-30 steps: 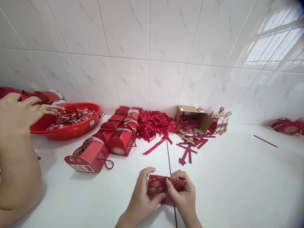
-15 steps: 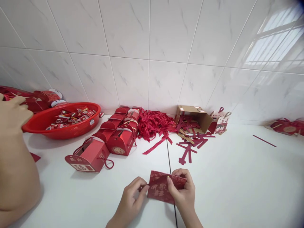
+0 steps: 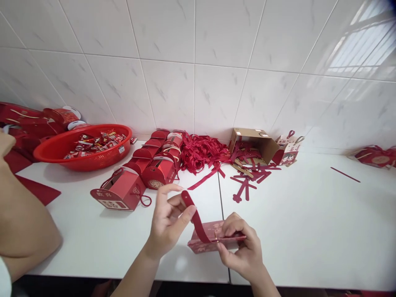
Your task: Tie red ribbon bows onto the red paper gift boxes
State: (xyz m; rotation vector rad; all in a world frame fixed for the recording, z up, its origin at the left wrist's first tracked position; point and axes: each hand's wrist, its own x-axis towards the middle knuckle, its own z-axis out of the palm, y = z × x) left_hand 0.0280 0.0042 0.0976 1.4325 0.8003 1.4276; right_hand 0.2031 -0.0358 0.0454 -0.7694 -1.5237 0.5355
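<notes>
Between thumb and fingers, my left hand (image 3: 170, 218) pinches the upper end of a dark red strap (image 3: 200, 227), which has a small hole near its rounded tip. The strap's lower end meets the top of a red patterned paper gift box (image 3: 201, 246). My right hand (image 3: 243, 245) is closed on the top edge of this box at its right, thumb in front and fingers behind. A small gold fastener seems to sit by the right thumb. The box is tilted just above the white table.
A red basin (image 3: 82, 165) holds wrapped sweets. Finished-looking red boxes (image 3: 119, 189) stand beside a heap of red ribbon (image 3: 202, 152). An open carton (image 3: 269, 150) spills loose straps (image 3: 247, 185). Another person's arm (image 3: 27, 222) reaches in at left, near a red sheet (image 3: 40, 187).
My left hand has risen from the box's left side, lifting the strap end upright. The box has tipped so its top edge shows. The other person's hand has moved left.
</notes>
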